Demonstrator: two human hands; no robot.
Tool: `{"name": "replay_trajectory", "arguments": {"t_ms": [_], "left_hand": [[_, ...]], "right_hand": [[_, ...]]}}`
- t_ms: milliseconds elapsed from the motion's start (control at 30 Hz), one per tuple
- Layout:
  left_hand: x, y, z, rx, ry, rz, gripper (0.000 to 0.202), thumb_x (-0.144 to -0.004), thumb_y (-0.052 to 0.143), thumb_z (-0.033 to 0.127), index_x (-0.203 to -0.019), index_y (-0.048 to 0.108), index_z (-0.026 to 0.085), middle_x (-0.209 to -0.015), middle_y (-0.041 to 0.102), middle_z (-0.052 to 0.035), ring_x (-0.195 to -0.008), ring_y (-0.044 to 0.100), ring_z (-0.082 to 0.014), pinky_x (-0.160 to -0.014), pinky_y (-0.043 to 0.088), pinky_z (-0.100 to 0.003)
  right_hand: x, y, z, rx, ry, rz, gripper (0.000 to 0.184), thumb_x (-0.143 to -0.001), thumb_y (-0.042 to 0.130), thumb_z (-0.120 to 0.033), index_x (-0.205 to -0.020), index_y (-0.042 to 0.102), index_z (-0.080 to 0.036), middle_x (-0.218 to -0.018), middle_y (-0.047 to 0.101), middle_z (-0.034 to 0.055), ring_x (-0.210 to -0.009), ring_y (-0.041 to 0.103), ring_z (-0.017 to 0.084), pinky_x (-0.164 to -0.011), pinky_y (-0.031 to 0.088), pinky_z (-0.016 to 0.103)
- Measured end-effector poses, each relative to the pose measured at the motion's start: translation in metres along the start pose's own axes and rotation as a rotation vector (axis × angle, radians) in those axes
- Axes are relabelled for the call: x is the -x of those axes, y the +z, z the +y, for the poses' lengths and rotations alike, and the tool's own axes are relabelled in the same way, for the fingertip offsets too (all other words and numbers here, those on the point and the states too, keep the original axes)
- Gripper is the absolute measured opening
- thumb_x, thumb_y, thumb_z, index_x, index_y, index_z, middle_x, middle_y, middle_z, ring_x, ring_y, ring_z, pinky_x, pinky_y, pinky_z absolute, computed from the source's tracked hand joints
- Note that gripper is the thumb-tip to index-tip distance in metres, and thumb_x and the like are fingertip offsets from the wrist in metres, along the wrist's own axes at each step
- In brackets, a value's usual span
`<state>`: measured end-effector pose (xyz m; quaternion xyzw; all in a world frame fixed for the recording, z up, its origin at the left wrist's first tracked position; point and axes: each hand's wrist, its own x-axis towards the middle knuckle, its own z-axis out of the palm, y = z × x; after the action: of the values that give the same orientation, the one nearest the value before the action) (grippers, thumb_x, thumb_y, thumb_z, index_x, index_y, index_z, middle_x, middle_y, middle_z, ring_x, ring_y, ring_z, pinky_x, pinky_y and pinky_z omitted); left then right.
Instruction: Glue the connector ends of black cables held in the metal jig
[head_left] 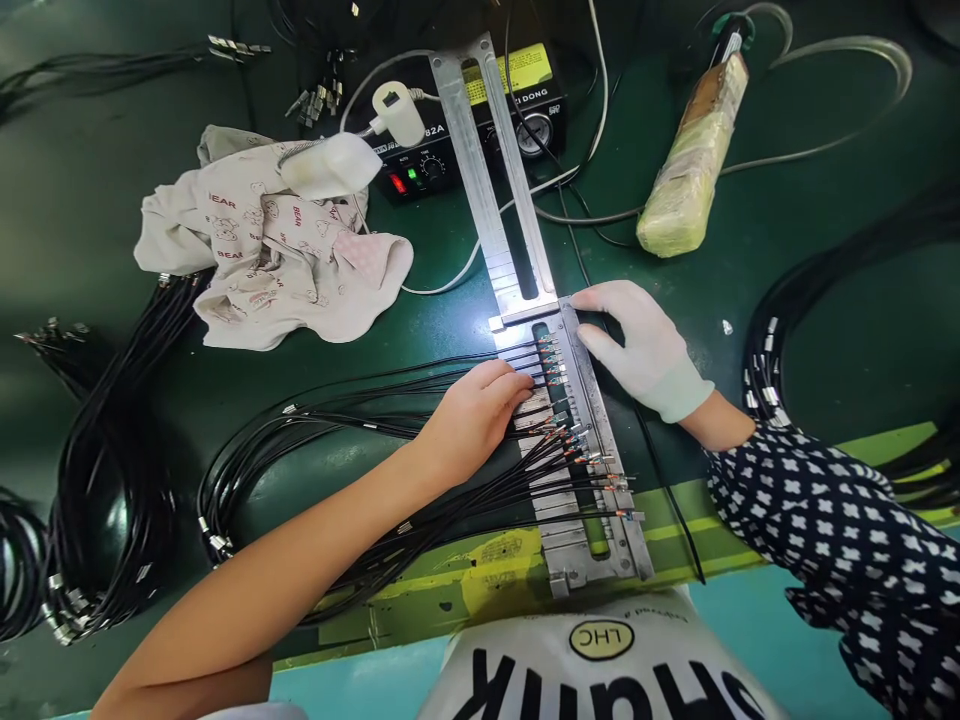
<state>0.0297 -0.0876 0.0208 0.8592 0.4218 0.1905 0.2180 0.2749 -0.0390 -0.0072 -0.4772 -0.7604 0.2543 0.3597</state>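
Desk edge (pixel 495 585) runs across the lower part of the head view as a yellow-green strip, with a turquoise surface beyond it and white fabric printed "Shark" (pixel 600 670) at the bottom edge. Black cable bundles (pixel 112 480) lie along the left side of the green desk, and another coil (pixel 780 320) curves in from the right edge. A slotted aluminium jig (pixel 581 510) stands lengthwise in the middle, its long rail (pixel 487 170) reaching towards a control unit (pixel 457 140) with red and green lamps. A crumpled bear-print cloth (pixel 285 240) sits left of the rail, and a wrapped bar (pixel 694 160) lies well to its right.

The bare left hand (pixel 472 420) is open and palm down, its fingers pressing on cable ends (pixel 559 420) fanned across the jig. Its arm angles in from the lower left. An open gloved hand (pixel 645 345) rests its fingers on the jig's far rail, its arm coming from the right in a polka-dot sleeve (pixel 817 540). That sleeve doesn't match the bare arm, so whose hand this is cannot be told.
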Motion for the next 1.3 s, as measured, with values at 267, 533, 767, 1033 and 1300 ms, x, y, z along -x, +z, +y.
{"name": "replay_trajectory", "arguments": {"t_ms": [267,533,767,1033,1300], "left_hand": [[0.0,0.006,-0.003,-0.035,0.025,-0.016,0.02,-0.103,0.044,0.022,-0.109,0.063,0.019,-0.097,0.064,-0.0051,-0.09,0.059,-0.0153,-0.08,0.051,-0.029],[0.031,0.015,-0.004,-0.359,0.104,0.004,0.04,-0.101,0.039,0.014,-0.138,0.055,0.017,-0.105,0.062,-0.0119,-0.092,0.052,-0.0216,-0.079,0.046,-0.036],[0.042,0.015,0.0,-0.273,-0.016,-0.055,0.038,-0.104,0.037,0.022,-0.138,0.052,0.017,-0.109,0.066,-0.0103,-0.093,0.057,-0.0211,-0.078,0.046,-0.035],[0.059,-0.018,0.027,0.283,-0.337,-0.247,0.013,-0.101,0.051,0.029,-0.097,0.061,0.021,-0.09,0.061,0.0004,-0.083,0.056,-0.0135,-0.076,0.044,-0.028],[0.048,-0.007,0.009,0.21,-0.252,0.056,0.013,-0.097,0.06,0.023,-0.103,0.071,0.021,-0.098,0.064,-0.0021,-0.094,0.06,-0.0137,-0.084,0.049,-0.028]], "right_hand": [[0.0,-0.001,-0.001,-0.006,0.009,-0.01,0.027,-0.095,0.056,-0.023,-0.12,0.065,-0.027,-0.123,0.068,0.0053,-0.12,0.061,0.028,-0.107,0.048,0.05],[0.0,-0.001,-0.002,-0.004,0.001,-0.007,0.027,-0.095,0.056,-0.022,-0.12,0.066,-0.025,-0.122,0.068,0.0055,-0.118,0.061,0.027,-0.106,0.048,0.048],[0.007,0.0,0.0,0.015,-0.028,0.012,0.026,-0.095,0.057,-0.024,-0.12,0.067,-0.024,-0.12,0.069,0.0061,-0.115,0.063,0.027,-0.105,0.05,0.049],[0.03,-0.002,-0.009,0.066,-0.023,-0.002,0.025,-0.095,0.059,-0.023,-0.119,0.067,-0.024,-0.122,0.07,0.0053,-0.117,0.063,0.027,-0.106,0.049,0.047],[0.027,-0.002,-0.006,0.054,-0.014,-0.002,0.025,-0.095,0.058,-0.023,-0.119,0.067,-0.024,-0.12,0.07,0.0057,-0.114,0.063,0.027,-0.105,0.05,0.048]]}}
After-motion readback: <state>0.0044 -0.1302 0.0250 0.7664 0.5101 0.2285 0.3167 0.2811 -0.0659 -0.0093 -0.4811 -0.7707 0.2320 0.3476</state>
